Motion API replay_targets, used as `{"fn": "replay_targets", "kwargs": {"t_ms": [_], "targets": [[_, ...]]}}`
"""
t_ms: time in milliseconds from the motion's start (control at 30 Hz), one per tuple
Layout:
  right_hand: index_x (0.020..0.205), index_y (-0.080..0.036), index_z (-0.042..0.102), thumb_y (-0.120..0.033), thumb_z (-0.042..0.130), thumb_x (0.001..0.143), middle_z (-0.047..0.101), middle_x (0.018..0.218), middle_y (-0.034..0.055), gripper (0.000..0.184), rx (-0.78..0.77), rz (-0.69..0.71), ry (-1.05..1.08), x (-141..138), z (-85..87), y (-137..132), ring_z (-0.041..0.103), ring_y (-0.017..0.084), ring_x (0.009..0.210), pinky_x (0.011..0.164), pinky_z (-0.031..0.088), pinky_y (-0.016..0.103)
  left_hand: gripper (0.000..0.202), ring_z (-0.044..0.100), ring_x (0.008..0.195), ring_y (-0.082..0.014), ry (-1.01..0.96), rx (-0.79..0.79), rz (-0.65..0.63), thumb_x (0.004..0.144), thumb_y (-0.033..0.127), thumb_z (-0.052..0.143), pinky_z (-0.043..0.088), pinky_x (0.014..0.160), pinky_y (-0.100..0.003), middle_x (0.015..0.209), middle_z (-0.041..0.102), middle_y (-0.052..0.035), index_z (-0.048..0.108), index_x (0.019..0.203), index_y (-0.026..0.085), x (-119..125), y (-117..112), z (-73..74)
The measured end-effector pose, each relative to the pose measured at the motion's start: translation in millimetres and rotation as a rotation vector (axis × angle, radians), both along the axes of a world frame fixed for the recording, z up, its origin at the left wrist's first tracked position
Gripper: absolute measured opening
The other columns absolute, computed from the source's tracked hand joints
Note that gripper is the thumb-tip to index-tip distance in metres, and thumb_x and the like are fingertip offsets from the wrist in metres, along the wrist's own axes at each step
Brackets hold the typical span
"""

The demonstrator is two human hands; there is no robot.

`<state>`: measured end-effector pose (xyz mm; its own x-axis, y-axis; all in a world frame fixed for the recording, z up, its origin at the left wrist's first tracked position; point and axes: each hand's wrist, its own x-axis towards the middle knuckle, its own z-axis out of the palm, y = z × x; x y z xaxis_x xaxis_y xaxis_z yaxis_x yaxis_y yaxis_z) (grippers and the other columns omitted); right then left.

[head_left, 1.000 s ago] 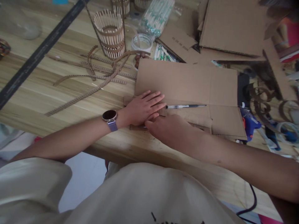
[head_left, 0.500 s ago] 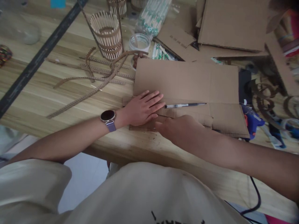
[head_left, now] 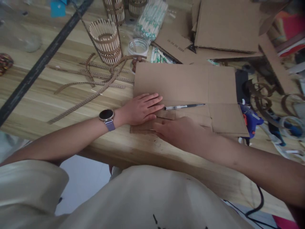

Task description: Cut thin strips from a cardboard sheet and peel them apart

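Note:
My left hand (head_left: 143, 109) lies flat with its fingers spread on a brown cardboard sheet (head_left: 186, 79), near its left end. Close to the sheet's near edge, my right hand (head_left: 175, 130) is closed, its fingers curled down against the cardboard. Whatever it grips, if anything, is hidden under the fingers. A pen (head_left: 184, 107) rests on the sheet just beyond the right hand, its dark tip pointing right. A small loose cardboard piece (head_left: 166, 114) lies between the two hands.
Corrugated cardboard strips (head_left: 105, 86) lie left of the sheet, with a stick basket (head_left: 107, 41) behind them. A tape roll (head_left: 138, 47) and bagged sticks (head_left: 152, 19) stand farther back. At the right are a blue glue gun (head_left: 251, 121) and curled strips (head_left: 262, 92).
The whole view has shifted slightly, with most things farther left. My right hand has slid a little left along the near edge; my left hand stays flat on the cardboard.

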<state>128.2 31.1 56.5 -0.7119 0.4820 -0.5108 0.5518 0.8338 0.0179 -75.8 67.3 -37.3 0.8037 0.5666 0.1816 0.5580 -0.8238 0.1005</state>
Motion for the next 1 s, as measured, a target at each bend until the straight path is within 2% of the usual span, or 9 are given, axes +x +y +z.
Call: {"fn": "replay_targets", "kwargs": {"t_ms": [100, 167, 333, 467, 767, 1000], "targets": [[0.118, -0.017, 0.064, -0.004, 0.042, 0.096, 0.075, 0.106, 0.0104, 0.034, 0.006, 0.086, 0.019, -21, -9.0, -4, 0.071, 0.022, 0.089, 0.052, 0.032, 0.029, 0.048, 0.039, 0.15, -0.033, -0.01, 0.008, 0.003, 0.106, 0.034, 0.048, 0.034, 0.121, -0.05, 0.158, 0.045, -0.0194, 0.053, 0.148, 0.012, 1, -1, -2.6], [0.122, -0.015, 0.062, -0.003, 0.044, 0.094, 0.074, 0.106, 0.0127, 0.035, -0.014, 0.103, -0.021, -31, -12.8, -4, 0.072, 0.022, 0.084, 0.054, 0.037, 0.028, 0.047, 0.039, 0.149, -0.0331, 0.001, 0.017, 0.005, 0.106, 0.032, 0.048, 0.035, 0.121, -0.05, 0.158, 0.045, -0.0191, 0.053, 0.148, 0.012, 2, -2, -3.2], [0.126, -0.015, 0.061, -0.001, 0.044, 0.091, 0.074, 0.103, 0.0145, 0.041, -0.021, 0.109, -0.09, -41, -9.9, -1, 0.073, 0.024, 0.081, 0.056, 0.044, 0.027, 0.046, 0.039, 0.149, -0.0323, 0.014, 0.032, 0.012, 0.106, 0.031, 0.048, 0.033, 0.122, -0.048, 0.16, 0.044, -0.0176, 0.053, 0.147, 0.013, 2, -3, -3.0], [0.128, -0.016, 0.06, 0.001, 0.044, 0.09, 0.074, 0.102, 0.0142, 0.045, -0.007, 0.113, -0.102, -41, -7.7, -2, 0.073, 0.024, 0.079, 0.054, 0.044, 0.028, 0.046, 0.038, 0.15, -0.031, -0.009, 0.026, 0.013, 0.106, 0.033, 0.049, 0.033, 0.122, -0.048, 0.16, 0.044, -0.0168, 0.054, 0.147, 0.014, 2, -2, -5.1], [0.127, -0.017, 0.062, -0.002, 0.048, 0.091, 0.075, 0.105, 0.0151, 0.041, -0.033, 0.112, -0.112, -44, -5.4, 0, 0.073, 0.026, 0.08, 0.055, 0.046, 0.029, 0.046, 0.038, 0.15, -0.0313, -0.034, 0.027, 0.004, 0.106, 0.035, 0.049, 0.032, 0.122, -0.048, 0.16, 0.044, -0.0172, 0.054, 0.147, 0.013, 1, -1, -7.6], [0.117, -0.019, 0.069, -0.003, 0.056, 0.088, 0.075, 0.111, 0.0164, 0.036, -0.043, 0.045, -0.035, -48, -2.8, -1, 0.073, 0.028, 0.082, 0.058, 0.046, 0.032, 0.046, 0.035, 0.152, -0.0316, -0.068, -0.004, 0.003, 0.106, 0.032, 0.048, 0.031, 0.122, -0.05, 0.161, 0.041, -0.0182, 0.052, 0.148, 0.013, 0, -2, -7.1]]}}
